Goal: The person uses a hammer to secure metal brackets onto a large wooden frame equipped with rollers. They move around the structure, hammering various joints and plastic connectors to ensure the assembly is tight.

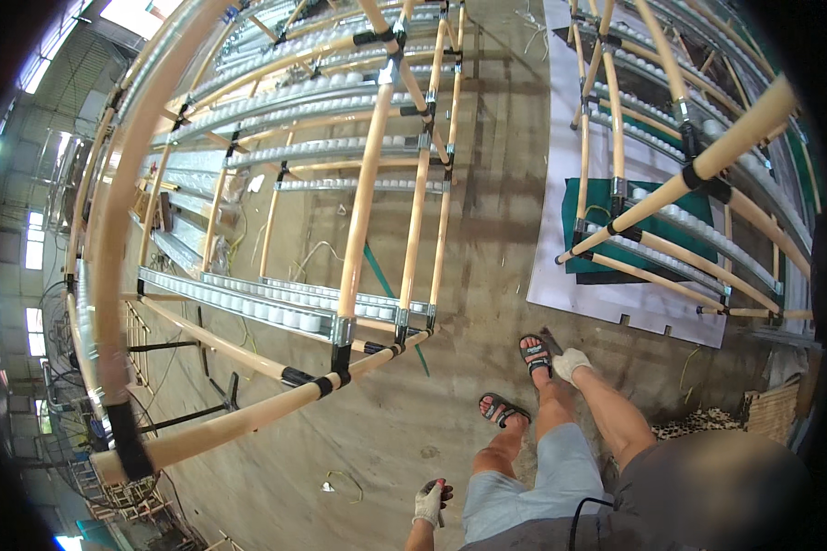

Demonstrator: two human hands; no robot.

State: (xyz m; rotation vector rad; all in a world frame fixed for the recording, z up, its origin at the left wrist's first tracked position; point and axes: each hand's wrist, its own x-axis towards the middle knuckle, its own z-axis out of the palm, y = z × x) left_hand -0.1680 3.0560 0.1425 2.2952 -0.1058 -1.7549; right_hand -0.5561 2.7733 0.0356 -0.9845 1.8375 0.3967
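Both my hands wear pale, fingerless-looking work gloves. My right hand [572, 365] is ahead of my feet, closed round a dark, narrow hand tool [550, 340] whose exact kind is not clear. My left hand [429, 503] hangs low beside my left leg, its fingers curled. Something small with a red spot seems to be in it, too small to name. Nearest on the left stands a tall rack [366, 202] of cream pipes with black and silver joints. Roller tracks [276, 312] with white wheels run across its levels. Neither hand touches it.
Another pipe rack [657, 204] stands at the right over a green sheet [597, 197] and a pale board [547, 266]. A green strip [381, 271] lies on the concrete floor [487, 230] by the left rack. Wrapped metal tracks [179, 243] lie behind that rack.
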